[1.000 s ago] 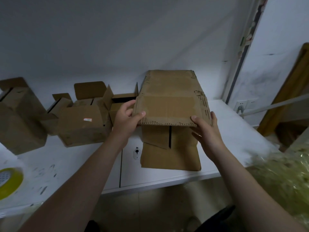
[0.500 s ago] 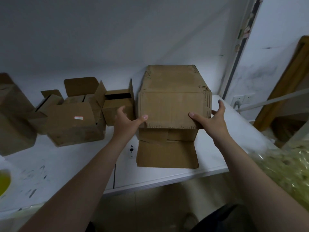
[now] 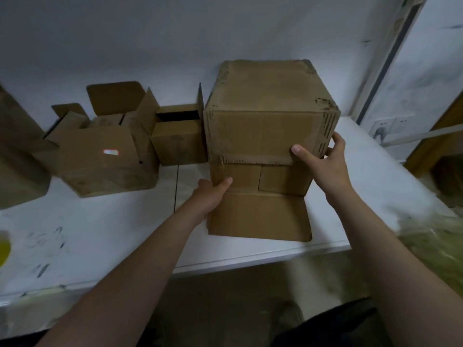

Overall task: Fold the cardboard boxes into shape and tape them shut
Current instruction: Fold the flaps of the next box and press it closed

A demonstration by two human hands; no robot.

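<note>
Pinching top flap (image 3: 260, 136) w/ R hand (image 3: 325, 169), thumb front, fingers (image 3: 338, 141) round box (image 3: 265, 91) corner. Gripping lower-left edge w/ L hand (image 3: 210, 196), nearest bottom flap (image 3: 258, 216) lying flat on table (image 3: 363, 196) just below.

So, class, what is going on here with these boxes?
A person is folding a large cardboard box lying on its side on the white table. The right hand grips its right corner, thumb holding the top flap down; the left hand grips the lower left edge, thumb on a side flap. The bottom flap lies flat on the table, so this end is not yet closed. Smaller open boxes stand to its left.
</note>
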